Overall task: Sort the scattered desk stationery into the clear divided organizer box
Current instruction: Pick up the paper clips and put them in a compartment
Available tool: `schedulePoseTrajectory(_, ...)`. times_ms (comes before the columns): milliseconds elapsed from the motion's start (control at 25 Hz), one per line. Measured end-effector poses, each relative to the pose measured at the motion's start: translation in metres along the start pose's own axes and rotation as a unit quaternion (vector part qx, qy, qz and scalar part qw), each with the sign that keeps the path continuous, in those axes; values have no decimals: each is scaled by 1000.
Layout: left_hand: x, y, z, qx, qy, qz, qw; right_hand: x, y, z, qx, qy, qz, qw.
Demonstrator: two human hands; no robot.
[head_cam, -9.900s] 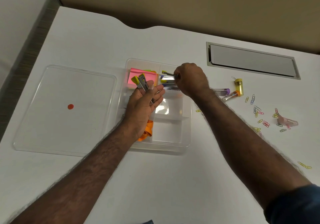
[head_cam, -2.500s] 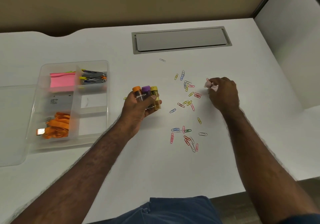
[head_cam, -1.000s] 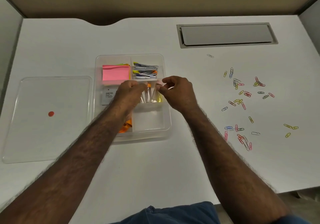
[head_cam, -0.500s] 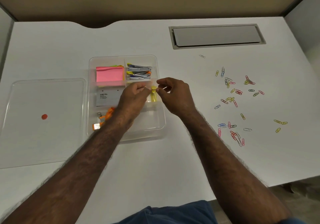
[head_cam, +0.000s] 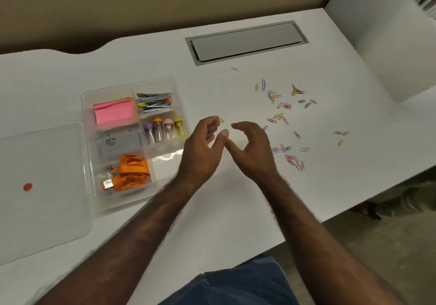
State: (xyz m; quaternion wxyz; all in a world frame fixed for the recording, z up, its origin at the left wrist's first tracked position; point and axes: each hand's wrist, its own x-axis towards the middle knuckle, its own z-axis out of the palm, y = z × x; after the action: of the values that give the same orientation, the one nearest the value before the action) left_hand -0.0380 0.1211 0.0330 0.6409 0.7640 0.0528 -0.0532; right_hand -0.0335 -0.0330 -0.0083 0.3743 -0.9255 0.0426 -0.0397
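Note:
The clear divided organizer box sits left of centre on the white desk. It holds pink sticky notes, clips, several small capped tubes, a grey staple box and an orange lanyard. Both hands hover over the desk just right of the box and hold nothing. My left hand has its fingers loosely curled. My right hand is relaxed, thumb spread. Many coloured paper clips lie scattered to the right; one yellow clip lies by my left fingertips.
The box's clear lid with a red dot lies flat at the left. A grey cable hatch is set into the desk at the back. The desk's front edge runs close on the right, floor below.
Both hands have left the box's tube compartment and moved right over the bare desk. All the tubes now stand in the box. The camera has swung to the right.

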Motion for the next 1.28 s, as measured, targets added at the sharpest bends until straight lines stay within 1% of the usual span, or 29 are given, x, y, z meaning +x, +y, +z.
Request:
schedulePoseTrajectory(120, -12, -10, 20, 41, -30, -3, 999, -21, 32, -11, -79, -1, 54, 995)
schedulePoseTrajectory(240, -23, -26, 34, 122, -81, 17, 989, -45, 61, -19, -153, -14, 101, 983)
schedulePoseTrajectory(320, -31, -40, 42, 185, -107, 37, 976, -62, 78, -21, -193, -23, 108, 975)
schedulePoseTrajectory(480, -38, -73, 51, 330, -118, 64, 935, -87, 104, -21, -265, -32, 101, 958)
schedulePoseTrajectory(640, -33, -97, 52, 451, -89, 82, 884, -91, 122, -22, -305, -33, 120, 944)
schedulePoseTrajectory(760, -31, -107, 59, 506, -74, 68, 856, -71, 130, -25, -305, -32, 112, 945)
schedulePoseTrajectory(840, -28, -110, 65, 536, -70, 68, 838, -51, 131, -26, -297, -49, 93, 949)
schedulePoseTrajectory(880, -25, -111, 70, 540, -69, 69, 836, -41, 132, -27, -290, -60, 74, 952)
schedulePoseTrajectory(960, -15, -108, 75, 530, -61, 67, 843, -24, 135, -34, -273, -70, 36, 959)
schedulePoseTrajectory(1040, -1, -104, 80, 516, -39, 58, 854, -12, 145, -49, -250, -57, 33, 966)
schedulePoseTrajectory(1160, 24, -101, 86, 514, 26, 53, 856, 2, 179, -88, -225, -16, 106, 969)
schedulePoseTrajectory(1280, 49, -102, 93, 536, 72, 23, 841, 18, 222, -128, -244, 12, 200, 949)
